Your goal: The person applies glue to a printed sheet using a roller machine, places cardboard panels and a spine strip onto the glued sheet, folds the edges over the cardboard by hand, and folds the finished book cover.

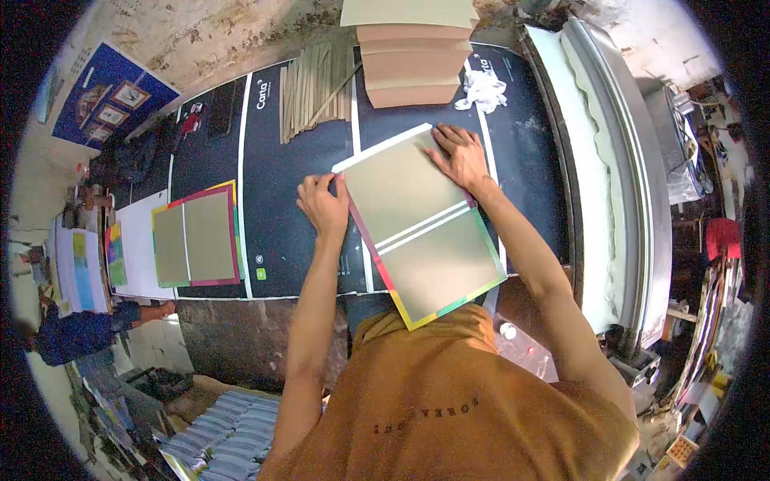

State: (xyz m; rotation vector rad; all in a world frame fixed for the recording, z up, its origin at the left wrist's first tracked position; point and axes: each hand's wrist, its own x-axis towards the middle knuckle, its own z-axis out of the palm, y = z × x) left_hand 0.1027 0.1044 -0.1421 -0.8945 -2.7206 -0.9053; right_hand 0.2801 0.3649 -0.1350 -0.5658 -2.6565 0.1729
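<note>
A book cover [409,184] lies tilted in front of me, its near end over the table's front edge. It has two grey-beige boards with white strips between them and a multicoloured paper border along most sides; the far edge is white. At its far left corner, my left hand [323,207] is closed, thumb and fingers pinching the edge. My right hand [461,159] grips the far right corner, fingers bent over the edge and thumb on the board. A similar bordered cover [210,236] rests farther left on the table.
Thin board strips [313,92] and a stack of brown sheets [413,68] sit at the back of the dark table [297,208]. Beside them is a crumpled white cloth [484,90]. A long metal-edged machine [622,176] borders the right side. Another person's arm [152,311] reaches in at left.
</note>
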